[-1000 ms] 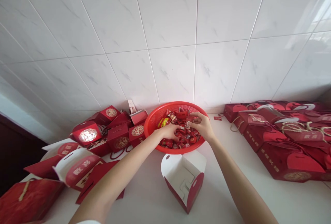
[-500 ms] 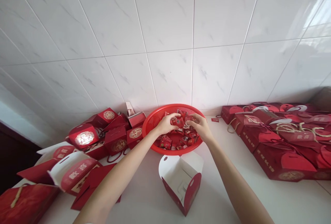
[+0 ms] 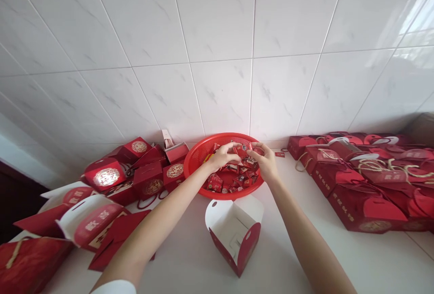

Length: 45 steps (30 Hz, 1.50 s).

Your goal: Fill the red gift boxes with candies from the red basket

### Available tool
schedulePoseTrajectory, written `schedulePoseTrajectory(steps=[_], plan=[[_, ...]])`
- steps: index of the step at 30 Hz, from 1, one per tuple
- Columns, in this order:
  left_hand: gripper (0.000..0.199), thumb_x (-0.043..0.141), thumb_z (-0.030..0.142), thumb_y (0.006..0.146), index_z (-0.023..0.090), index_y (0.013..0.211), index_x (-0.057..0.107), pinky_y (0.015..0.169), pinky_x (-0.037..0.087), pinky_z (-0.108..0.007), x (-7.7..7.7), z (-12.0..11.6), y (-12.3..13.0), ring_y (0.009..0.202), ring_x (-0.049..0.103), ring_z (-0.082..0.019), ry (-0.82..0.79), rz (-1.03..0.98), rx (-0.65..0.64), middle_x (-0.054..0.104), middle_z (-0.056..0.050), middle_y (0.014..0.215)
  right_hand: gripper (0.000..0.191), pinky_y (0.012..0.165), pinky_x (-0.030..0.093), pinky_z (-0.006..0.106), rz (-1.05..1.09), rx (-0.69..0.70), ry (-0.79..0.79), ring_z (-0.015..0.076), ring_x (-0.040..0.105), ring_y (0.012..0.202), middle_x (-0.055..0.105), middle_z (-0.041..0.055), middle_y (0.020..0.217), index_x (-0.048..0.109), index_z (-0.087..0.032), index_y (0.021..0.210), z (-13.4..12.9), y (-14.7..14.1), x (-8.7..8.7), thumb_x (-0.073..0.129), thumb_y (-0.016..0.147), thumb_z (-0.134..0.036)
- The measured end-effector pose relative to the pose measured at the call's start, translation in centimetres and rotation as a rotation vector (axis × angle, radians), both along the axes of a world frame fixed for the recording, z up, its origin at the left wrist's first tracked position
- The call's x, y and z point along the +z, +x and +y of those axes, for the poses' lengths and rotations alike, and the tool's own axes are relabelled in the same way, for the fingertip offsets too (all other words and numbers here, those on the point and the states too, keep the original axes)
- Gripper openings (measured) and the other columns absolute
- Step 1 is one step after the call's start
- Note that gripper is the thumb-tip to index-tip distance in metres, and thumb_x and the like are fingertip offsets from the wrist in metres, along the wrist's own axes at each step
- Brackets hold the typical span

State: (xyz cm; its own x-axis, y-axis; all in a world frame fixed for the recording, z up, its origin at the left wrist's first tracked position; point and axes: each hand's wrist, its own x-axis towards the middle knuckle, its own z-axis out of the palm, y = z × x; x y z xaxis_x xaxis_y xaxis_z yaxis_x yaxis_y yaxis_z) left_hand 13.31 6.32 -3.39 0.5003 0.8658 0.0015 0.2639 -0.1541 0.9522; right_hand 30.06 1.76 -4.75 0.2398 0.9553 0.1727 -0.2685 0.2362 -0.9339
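A red plastic basket (image 3: 193,167) holds many small red-wrapped sweets (image 3: 215,182). Over its left half is my left hand (image 3: 224,156), thumb and fingers curved round small red packets among the sweets. My right hand (image 3: 263,158) reaches over the basket's right side, its fingers pinching a red packet (image 3: 244,150). The two hands face each other a short way apart. Nearer to me stands an open box (image 3: 233,237), red outside and white inside, with its flaps up and no sweets visible in it.
Red boxes (image 3: 147,178), some open, are heaped on the left beside a red bag (image 3: 32,262). Rows of closed red boxes (image 3: 366,210) with cords stand on the right. A small red packet (image 3: 280,154) lies by the tiled wall (image 3: 224,95).
Both hands have shifted slightly over the sweets, the right one with its fingers turned more inward. The whole view has moved a little, so the boxes and basket appear slightly higher and further left.
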Motion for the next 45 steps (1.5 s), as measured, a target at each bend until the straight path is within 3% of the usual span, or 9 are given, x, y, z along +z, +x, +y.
schedulePoseTrajectory(steps=[4, 7, 12, 16, 20, 24, 29, 37, 45], plan=[[0.036, 0.083, 0.032, 0.058, 0.020, 0.089, 0.069, 0.078, 0.053, -0.034, -0.9, -0.7, 0.0, 0.088, 0.069, -0.027, 0.075, 0.514, -0.160, 0.072, -0.005, 0.089, 0.038, 0.064, 0.049, 0.031, 0.080, -0.059, -0.006, 0.0165, 0.060, 0.062, 0.066, -0.0034, 0.067, 0.064, -0.021, 0.082, 0.1, -0.2, 0.1, 0.082, 0.052, -0.036], [0.036, 0.079, 0.028, 0.059, 0.022, 0.093, 0.070, 0.071, 0.049, -0.032, -1.6, -1.5, 0.4, 0.087, 0.068, -0.030, 0.223, 0.837, -0.371, 0.072, -0.007, 0.093, 0.038, 0.063, 0.049, 0.030, 0.070, -0.056, -0.008, 0.0165, 0.059, 0.062, 0.067, -0.0031, 0.068, 0.064, -0.021, 0.083, 0.1, -0.3, 0.2, 0.082, 0.052, -0.036], [0.033, 0.069, 0.018, 0.064, 0.022, 0.096, 0.071, 0.064, 0.046, -0.031, -1.3, -2.1, 1.0, 0.079, 0.068, -0.029, 0.235, 0.942, -0.475, 0.072, -0.007, 0.086, 0.038, 0.062, 0.047, 0.029, 0.070, -0.057, -0.005, 0.0152, 0.057, 0.061, 0.065, -0.0040, 0.066, 0.064, -0.021, 0.083, 0.1, -0.3, 0.0, 0.081, 0.052, -0.033], [0.027, 0.070, 0.020, 0.065, 0.021, 0.092, 0.073, 0.067, 0.048, -0.031, -0.4, -1.4, 0.3, 0.079, 0.068, -0.028, 0.206, 0.832, -0.339, 0.073, -0.005, 0.085, 0.036, 0.063, 0.048, 0.030, 0.072, -0.060, 0.011, 0.0153, 0.058, 0.061, 0.065, -0.0043, 0.065, 0.065, -0.021, 0.082, 0.0, -0.3, 0.1, 0.081, 0.052, -0.033], [0.033, 0.075, 0.019, 0.063, 0.021, 0.096, 0.074, 0.084, 0.049, -0.031, -0.2, -0.8, -1.0, 0.097, 0.068, -0.028, 0.218, 0.625, -0.160, 0.075, -0.004, 0.097, 0.037, 0.062, 0.048, 0.030, 0.092, -0.054, 0.002, 0.0163, 0.059, 0.062, 0.065, -0.0040, 0.065, 0.065, -0.021, 0.082, -0.1, -0.3, 0.3, 0.081, 0.052, -0.032], [0.032, 0.075, 0.023, 0.069, 0.019, 0.100, 0.074, 0.092, 0.050, -0.032, -0.5, -0.5, -1.5, 0.103, 0.069, -0.027, 0.181, 0.418, -0.075, 0.076, -0.004, 0.103, 0.038, 0.064, 0.050, 0.031, 0.123, -0.047, 0.015, 0.0163, 0.059, 0.062, 0.065, -0.0044, 0.066, 0.065, -0.021, 0.081, -0.2, -0.2, 0.3, 0.083, 0.050, -0.033], [0.045, 0.077, 0.018, 0.068, 0.021, 0.112, 0.072, 0.095, 0.051, -0.034, -0.6, -0.3, -1.4, 0.108, 0.066, -0.026, 0.160, 0.303, 0.046, 0.075, -0.003, 0.108, 0.039, 0.064, 0.050, 0.031, 0.166, -0.025, 0.013, 0.0162, 0.059, 0.061, 0.065, -0.0044, 0.065, 0.066, -0.021, 0.080, -0.1, -0.1, 0.2, 0.086, 0.050, -0.036], [0.046, 0.077, 0.017, 0.072, 0.019, 0.116, 0.065, 0.091, 0.057, -0.038, -0.1, -0.4, -1.3, 0.099, 0.070, -0.023, -0.100, -0.147, 0.040, 0.073, -0.006, 0.104, 0.038, 0.067, 0.051, 0.031, 0.203, -0.011, 0.011, 0.0178, 0.063, 0.066, 0.068, -0.0021, 0.068, 0.065, -0.021, 0.078, -0.2, -0.1, 0.5, 0.086, 0.052, -0.039], [0.053, 0.086, 0.026, 0.064, 0.015, 0.112, 0.066, 0.094, 0.054, -0.039, -0.2, -0.2, -1.6, 0.100, 0.069, -0.022, -0.034, -0.223, 0.135, 0.074, -0.007, 0.105, 0.027, 0.065, 0.050, 0.031, 0.232, 0.004, 0.016, 0.0193, 0.062, 0.067, 0.068, -0.0012, 0.068, 0.064, -0.022, 0.070, -0.3, 0.2, 0.8, 0.080, 0.052, -0.033]])
